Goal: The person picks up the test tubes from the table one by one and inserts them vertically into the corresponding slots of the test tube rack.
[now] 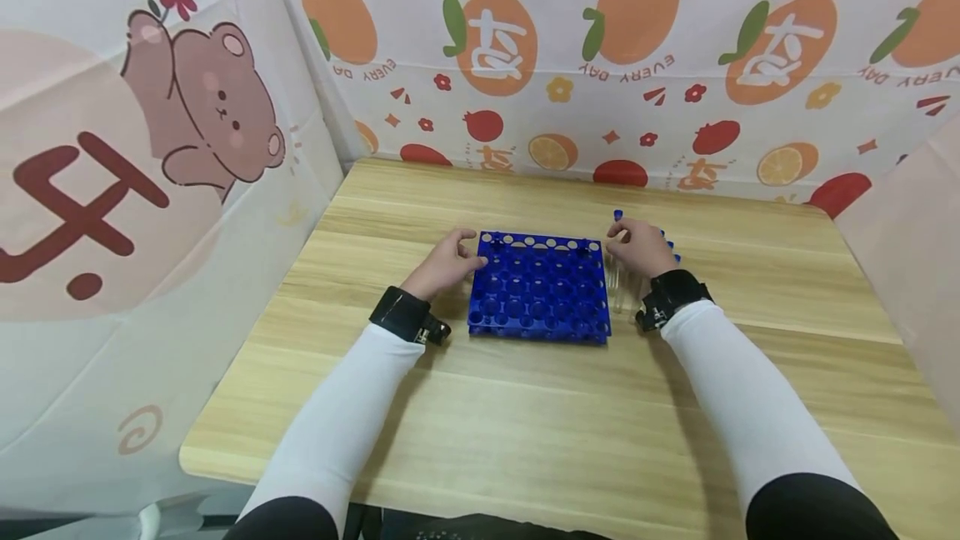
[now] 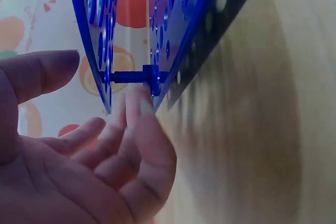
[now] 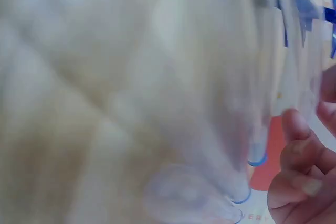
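A blue test tube rack with rows of round holes rests on the table. My left hand is at its far left corner, thumb spread away from the fingers. In the left wrist view, my left fingertips reach the edge of the rack's lower plate, near a blue connecting post. To the right of the rack, my right hand pinches a clear test tube between thumb and fingers. A blue cap shows just beyond these fingers. More clear tubes lie beside the hand, partly hidden under it.
Blue caps of other tubes stick out past the right hand. The wooden table ends at a patterned cloth along the back, with another cloth hanging at the left.
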Motion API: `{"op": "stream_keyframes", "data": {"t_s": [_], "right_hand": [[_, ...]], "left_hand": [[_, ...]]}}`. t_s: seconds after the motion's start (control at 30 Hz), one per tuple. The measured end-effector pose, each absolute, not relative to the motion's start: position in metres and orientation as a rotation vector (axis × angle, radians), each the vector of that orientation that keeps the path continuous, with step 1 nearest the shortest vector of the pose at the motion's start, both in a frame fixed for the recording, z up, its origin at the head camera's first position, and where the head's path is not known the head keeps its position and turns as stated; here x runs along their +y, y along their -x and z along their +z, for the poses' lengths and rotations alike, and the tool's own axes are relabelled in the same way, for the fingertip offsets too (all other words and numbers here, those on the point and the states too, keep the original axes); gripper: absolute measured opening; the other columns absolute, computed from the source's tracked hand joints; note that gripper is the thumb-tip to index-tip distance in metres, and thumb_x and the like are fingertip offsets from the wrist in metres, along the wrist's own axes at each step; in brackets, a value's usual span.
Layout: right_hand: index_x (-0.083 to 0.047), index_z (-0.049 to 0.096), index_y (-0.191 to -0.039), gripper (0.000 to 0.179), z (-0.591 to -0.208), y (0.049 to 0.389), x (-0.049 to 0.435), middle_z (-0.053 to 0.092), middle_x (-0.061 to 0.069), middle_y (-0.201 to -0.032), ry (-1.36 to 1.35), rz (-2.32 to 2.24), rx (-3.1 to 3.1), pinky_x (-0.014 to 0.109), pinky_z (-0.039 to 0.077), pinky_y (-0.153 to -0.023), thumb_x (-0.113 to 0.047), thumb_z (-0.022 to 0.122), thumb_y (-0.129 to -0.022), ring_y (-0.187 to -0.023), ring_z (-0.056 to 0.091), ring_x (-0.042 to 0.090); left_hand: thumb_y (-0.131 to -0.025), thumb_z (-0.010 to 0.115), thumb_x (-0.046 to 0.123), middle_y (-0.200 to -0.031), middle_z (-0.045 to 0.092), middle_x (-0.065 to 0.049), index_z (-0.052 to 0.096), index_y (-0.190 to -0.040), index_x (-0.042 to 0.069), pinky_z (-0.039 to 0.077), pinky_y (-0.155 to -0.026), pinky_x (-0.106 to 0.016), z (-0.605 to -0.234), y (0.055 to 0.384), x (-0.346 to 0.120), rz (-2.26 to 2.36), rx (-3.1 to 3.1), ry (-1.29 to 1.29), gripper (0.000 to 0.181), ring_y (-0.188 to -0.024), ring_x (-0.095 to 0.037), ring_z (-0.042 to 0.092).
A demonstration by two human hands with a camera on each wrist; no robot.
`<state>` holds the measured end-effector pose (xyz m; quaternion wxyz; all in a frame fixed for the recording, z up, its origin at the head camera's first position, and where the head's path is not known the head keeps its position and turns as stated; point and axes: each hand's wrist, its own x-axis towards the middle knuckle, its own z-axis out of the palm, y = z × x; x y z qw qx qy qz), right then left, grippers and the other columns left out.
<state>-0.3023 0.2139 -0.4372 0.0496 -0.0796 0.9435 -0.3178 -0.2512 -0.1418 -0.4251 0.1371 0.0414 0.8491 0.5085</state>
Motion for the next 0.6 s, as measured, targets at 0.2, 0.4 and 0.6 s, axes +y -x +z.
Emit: {"op": "stream_keyframes", "data": {"t_s": [0.2,0.4,0.6], "right_hand": [[-0.008,0.062,-0.118,0.027,-0.427,0.305,0.214,0.060,0.013,-0.088,0.183,-1.130,2.965,0.032,0.043,-0.058,-0.023,0.057,-0.095,-0.070,0.053,0.025],[-0.013,0.055,-0.128,0.034,-0.410,0.308,0.206,0.054,0.010,-0.100,0.104,-1.363,2.893,0.028,0.050,-0.054,-0.020,0.058,-0.095,-0.072,0.057,0.025],[-0.020,0.044,-0.139,0.049,-0.391,0.308,0.188,0.053,0.008,-0.105,0.151,-1.575,2.771,0.037,0.060,-0.057,-0.014,0.061,-0.093,-0.081,0.065,0.033]], "left_hand": [[-0.095,0.056,0.004,-0.104,0.067,-0.017,0.029,-0.151,0.010,0.059,-0.064,-0.032,-0.434,0.249,-0.145,1.660,2.199,-0.051,0.063,-0.069,-0.016,0.062],[-0.090,0.058,-0.003,-0.099,0.068,-0.012,0.030,-0.151,0.015,0.061,-0.061,-0.037,-0.443,0.248,-0.145,1.771,2.020,0.019,0.070,-0.072,-0.020,0.068],[-0.090,0.059,-0.006,-0.102,0.067,-0.011,0.033,-0.149,0.016,0.061,-0.061,-0.038,-0.447,0.250,-0.145,1.866,1.903,0.059,0.068,-0.076,-0.022,0.070]]}}
